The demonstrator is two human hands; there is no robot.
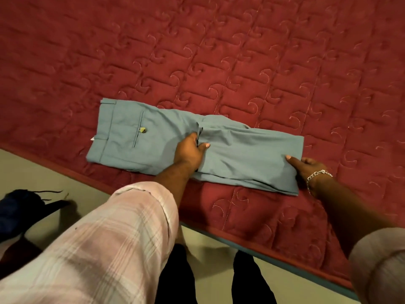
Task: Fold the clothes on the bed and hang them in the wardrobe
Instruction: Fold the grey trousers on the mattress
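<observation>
Red quilted bed (pixel 241 51) filling most of the view, its near edge running from upper left down to lower right, pale floor (pixel 43 178) below, dark items at the far left of the floor too blurred to name

Grey-blue trousers (pixel 252 154) lying flat on the bed just inside that edge, already doubled over; long axis running left to right, roughly along the bed's edge; waistband and buttoned back pocket (pixel 140 130) at the left end, folded end at the right

Left hand (pixel 190 152) over the middle of the trousers, thumb and fingers pinching the loose hem ends where the upper layer stops. Right hand (pixel 306 170) at the right-hand fold, thumb on top of the cloth, fingers apparently tucked at or under the edge and not clearly seen, bracelet (pixel 317 175) at the wrist

Both hands on the right half, none at the waistband. Likely next: a further fold across the long axis, right end carried leftward toward the waistband; left hand nearer that end. Folding probably close to done for this garment, hanging not yet started; no wardrobe in view
</observation>
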